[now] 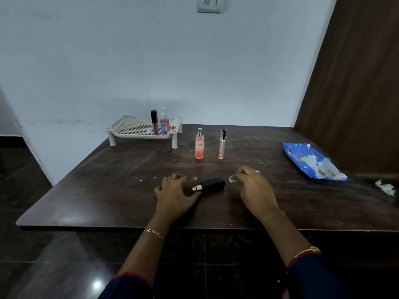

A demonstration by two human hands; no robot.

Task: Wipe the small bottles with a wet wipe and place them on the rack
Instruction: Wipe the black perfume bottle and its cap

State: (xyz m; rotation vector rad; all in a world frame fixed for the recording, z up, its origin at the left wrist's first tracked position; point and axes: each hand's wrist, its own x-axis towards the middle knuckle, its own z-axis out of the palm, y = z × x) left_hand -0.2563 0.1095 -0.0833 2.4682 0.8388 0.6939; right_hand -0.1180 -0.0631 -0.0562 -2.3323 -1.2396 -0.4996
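Note:
A black bottle with a gold neck (pixel 212 184) lies on its side on the dark table (pixel 108 182). My left hand (pixel 176 192) grips it at the gold end. My right hand (pixel 253 186) hovers just right of the bottle and pinches a small white wipe (pixel 233 179). Behind them an orange spray bottle (pixel 199 145) and a thin clear tube with a black cap (pixel 222 145) stand upright. The cream rack (pixel 129 129) at the back left holds a dark-capped pink tube (pixel 154 123) and a pink spray bottle (pixel 164 123).
A blue wipe pack (pixel 311 160) lies open at the right, with a crumpled used wipe (pixel 386 187) beyond it near the table's right edge. White crumbs dot the tabletop. A brown wooden panel (pixel 356 83) rises at the right; a white wall stands behind.

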